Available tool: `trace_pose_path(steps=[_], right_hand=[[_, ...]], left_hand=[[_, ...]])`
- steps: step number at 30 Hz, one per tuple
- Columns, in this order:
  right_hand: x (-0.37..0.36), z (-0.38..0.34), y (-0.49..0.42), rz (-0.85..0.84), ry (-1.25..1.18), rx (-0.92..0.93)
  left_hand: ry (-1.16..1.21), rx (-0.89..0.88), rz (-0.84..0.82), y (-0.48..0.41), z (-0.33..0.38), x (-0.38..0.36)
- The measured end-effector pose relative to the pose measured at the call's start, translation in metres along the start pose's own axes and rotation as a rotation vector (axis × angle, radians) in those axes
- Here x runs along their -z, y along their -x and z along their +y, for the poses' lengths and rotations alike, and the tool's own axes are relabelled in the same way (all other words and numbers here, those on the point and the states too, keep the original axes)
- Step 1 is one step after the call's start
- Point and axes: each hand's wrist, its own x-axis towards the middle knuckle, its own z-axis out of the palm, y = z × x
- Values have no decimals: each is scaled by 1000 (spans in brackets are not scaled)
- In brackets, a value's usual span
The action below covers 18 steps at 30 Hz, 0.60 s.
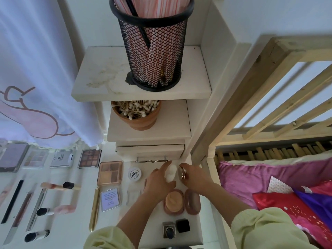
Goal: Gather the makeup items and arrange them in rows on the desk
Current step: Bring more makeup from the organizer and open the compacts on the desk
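My left hand (158,182) grips a small white bottle (170,174) near the back of the white desk (197,223), just below a small drawer. My right hand (192,177) is beside it, pinching a small shiny item (182,172) whose kind I cannot tell. Rows of makeup lie to the left: eyeshadow palettes (89,158), a pink palette (110,173), a white jar (135,173), a gold tube (94,209), brushes and pencils (36,209). An open powder compact (181,201) lies under my wrists.
A stepped white shelf (100,83) rises behind the desk with a black mesh cup (152,56) and a terracotta pot of cotton swabs (138,114). A wooden bed frame (251,83) with pink bedding (260,177) stands right. A white curtain (36,69) hangs left.
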Motion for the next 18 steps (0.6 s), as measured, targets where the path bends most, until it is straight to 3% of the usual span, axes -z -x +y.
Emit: trace_pose_path(steps=[18], right_hand=[[3,1,4,23,5,-9]], left_hand=[[63,19,-42,11,9,12]])
